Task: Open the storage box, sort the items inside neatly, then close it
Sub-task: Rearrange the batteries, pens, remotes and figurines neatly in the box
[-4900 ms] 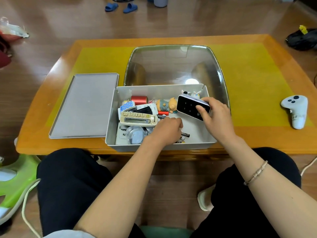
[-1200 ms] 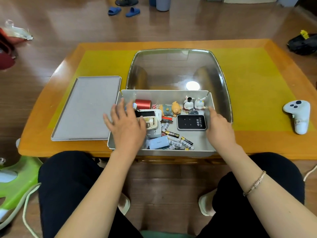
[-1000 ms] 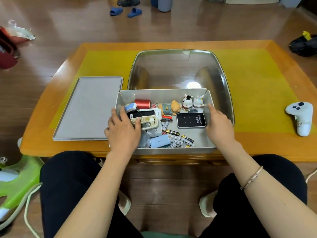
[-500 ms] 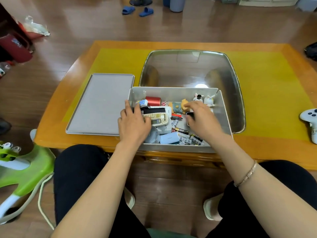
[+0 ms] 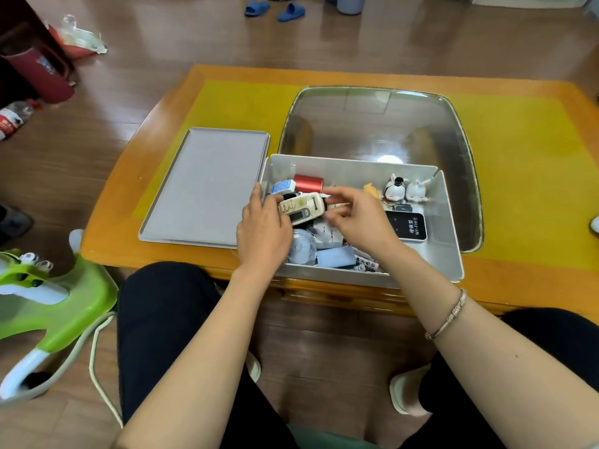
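The open grey storage box [image 5: 445, 241] stands at the table's near edge, its grey lid [image 5: 207, 186] lying flat to its left. My left hand [image 5: 262, 228] grips the left end of a cream remote control [image 5: 303, 207], lifted over the box's left half. My right hand [image 5: 359, 218] has its fingers curled at the remote's right end, pinching a small thin item that I cannot make out. Inside lie a red cylinder [image 5: 308, 183], a black wifi device [image 5: 408, 225], two white rabbit figurines [image 5: 405, 189], a blue card [image 5: 335, 257] and batteries [image 5: 366, 264].
The wooden table [image 5: 531, 286] has a yellow mat and a glass inset [image 5: 379, 124] behind the box. A green and white plastic object [image 5: 48, 306] stands on the floor at my left. Blue slippers [image 5: 275, 9] and a water bottle [image 5: 13, 118] lie farther off.
My right hand moved from the box's right wall across to the remote. My left hand lifted the cream remote off the pile. The camera view shifted left.
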Demonstrator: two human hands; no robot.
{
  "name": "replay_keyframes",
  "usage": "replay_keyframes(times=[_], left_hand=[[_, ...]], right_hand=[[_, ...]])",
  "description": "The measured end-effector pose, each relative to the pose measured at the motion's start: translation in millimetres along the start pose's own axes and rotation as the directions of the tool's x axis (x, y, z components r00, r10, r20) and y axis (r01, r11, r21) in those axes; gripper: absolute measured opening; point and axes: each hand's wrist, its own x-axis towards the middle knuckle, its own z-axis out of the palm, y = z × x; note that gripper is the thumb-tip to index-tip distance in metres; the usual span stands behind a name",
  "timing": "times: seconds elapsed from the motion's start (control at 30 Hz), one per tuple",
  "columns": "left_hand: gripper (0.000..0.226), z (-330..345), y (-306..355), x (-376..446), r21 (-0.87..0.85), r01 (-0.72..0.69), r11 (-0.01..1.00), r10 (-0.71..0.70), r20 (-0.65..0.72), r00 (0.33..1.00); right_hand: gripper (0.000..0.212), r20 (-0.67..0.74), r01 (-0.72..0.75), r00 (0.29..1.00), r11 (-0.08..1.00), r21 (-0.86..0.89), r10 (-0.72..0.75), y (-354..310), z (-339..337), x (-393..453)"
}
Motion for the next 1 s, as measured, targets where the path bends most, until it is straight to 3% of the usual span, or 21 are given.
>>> replay_keyframes(times=[0.1, 0.2, 0.27, 0.33, 0.43, 0.6, 0.73, 0.87, 1.0], left_hand=[[0.033, 2, 0, 0, 0.024, -0.01, 1.0, 0.011, -0.007, 1.0], [0.036, 3, -1, 0, 0.025, -0.024, 0.999, 0.025, -0.026, 0.999], [0.038, 4, -1, -1, 0.042, -0.045, 0.998, 0.047, -0.047, 0.998], [0.038, 5, 0, -2, 0.059, -0.071, 0.996, 0.075, -0.064, 0.995], [0.036, 5, 1, -3, 0.063, -0.089, 0.994, 0.094, -0.075, 0.993], [0.033, 3, 0, -3, 0.043, -0.091, 0.995, 0.095, -0.082, 0.992], [0.033, 4, -1, -2, 0.046, -0.093, 0.995, 0.096, -0.081, 0.992], [0.033, 4, 0, -3, 0.048, -0.095, 0.994, 0.099, -0.076, 0.992], [0.033, 4, 0, -3, 0.058, -0.091, 0.994, 0.095, -0.073, 0.993]], right_hand=[[0.034, -0.002, 0.023, 1.0, 0.987, -0.159, -0.024, 4, -15, -4], [0.021, 0.166, -0.043, 0.981, 0.939, -0.341, 0.105, 19, -35, -13], [0.029, 0.332, -0.056, 0.919, 0.905, -0.422, 0.212, 29, -41, -22], [0.044, 0.406, -0.021, 0.887, 0.896, -0.443, 0.221, 34, -37, -26], [0.04, 0.379, 0.035, 0.915, 0.906, -0.421, 0.14, 36, -29, -26], [0.011, 0.265, 0.066, 0.964, 0.968, -0.241, 0.001, 36, -37, -26], [0.014, 0.34, 0.059, 0.94, 0.959, -0.276, 0.04, 38, -40, -28], [0.037, 0.402, 0.098, 0.913, 0.918, -0.384, 0.07, 42, -33, -25], [0.035, 0.422, 0.125, 0.902, 0.882, -0.455, 0.09, 37, -21, -18]])
